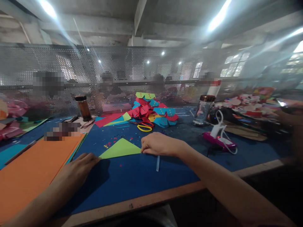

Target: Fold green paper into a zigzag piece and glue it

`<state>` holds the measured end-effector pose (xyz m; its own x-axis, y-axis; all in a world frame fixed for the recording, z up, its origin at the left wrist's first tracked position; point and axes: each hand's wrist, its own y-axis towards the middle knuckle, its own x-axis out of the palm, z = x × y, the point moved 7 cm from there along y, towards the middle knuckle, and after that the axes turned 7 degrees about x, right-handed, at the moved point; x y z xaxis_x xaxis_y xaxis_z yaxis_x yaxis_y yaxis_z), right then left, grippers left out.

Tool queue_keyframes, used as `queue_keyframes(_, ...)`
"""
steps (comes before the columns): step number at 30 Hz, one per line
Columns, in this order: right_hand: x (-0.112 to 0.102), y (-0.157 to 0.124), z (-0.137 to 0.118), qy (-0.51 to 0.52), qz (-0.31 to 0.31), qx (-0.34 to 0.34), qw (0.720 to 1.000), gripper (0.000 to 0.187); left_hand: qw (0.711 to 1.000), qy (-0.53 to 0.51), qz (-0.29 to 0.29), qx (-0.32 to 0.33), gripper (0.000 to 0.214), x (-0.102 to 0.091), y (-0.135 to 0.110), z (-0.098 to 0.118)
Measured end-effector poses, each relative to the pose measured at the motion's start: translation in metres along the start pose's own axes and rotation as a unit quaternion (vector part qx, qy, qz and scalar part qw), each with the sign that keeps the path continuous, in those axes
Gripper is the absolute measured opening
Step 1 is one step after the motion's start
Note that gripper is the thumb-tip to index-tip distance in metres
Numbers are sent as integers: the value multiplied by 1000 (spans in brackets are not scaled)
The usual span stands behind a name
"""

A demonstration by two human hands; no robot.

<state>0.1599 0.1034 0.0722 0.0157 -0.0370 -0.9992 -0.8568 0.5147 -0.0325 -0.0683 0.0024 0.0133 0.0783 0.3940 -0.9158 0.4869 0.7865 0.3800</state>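
Observation:
A light green sheet of paper (121, 149), folded into a triangle, lies on the blue tabletop with its peak pointing away from me. My left hand (81, 165) has its fingertips closed at the paper's left corner. At the opposite corner, my right hand (157, 144) is closed in a pinch on the paper. A narrow translucent strip (157, 164) sits just under the right hand. Beyond the triangle are tiny red and yellow paper dots (108, 144) and scissors with yellow handles (145, 127).
Folded coloured paper pieces (151, 110) are heaped behind the scissors. Orange sheets (35, 170) are stacked at left. A dark-capped bottle (83, 108), a clear jar (204, 110) and a purple device with a white cable (219, 140) stand around. A perforated metal screen (132, 72) runs along the back.

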Motion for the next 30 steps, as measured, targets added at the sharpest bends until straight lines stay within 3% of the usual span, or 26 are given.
queue_keyframes(4, -1, -1, 3, 3, -1, 12, 1000, 19, 998, 41, -39, -34, 45, 7, -5, -5)
queue_keyframes(13, -5, -3, 10, 7, -4, 52, 999, 17, 994, 92, -40, -38, 50, -8, -3, 7)
queue_keyframes(18, -7, -4, 15, 14, 8, 54, 998, 16, 990, 98, -88, -59, 54, -7, -2, 7)
queue_keyframes(23, -15, -2, 11, 66, 112, 15, 991, 16, 981, 94, -138, -102, 56, -11, 4, 12)
queue_keyframes(27, -1, 8, -4, 79, 115, -39, 989, 19, 979, 86, -154, -102, 53, -11, 5, 14)
queue_keyframes(30, 11, 14, -9, 50, 113, -43, 991, 17, 979, 89, -153, -98, 49, -8, 4, 10)
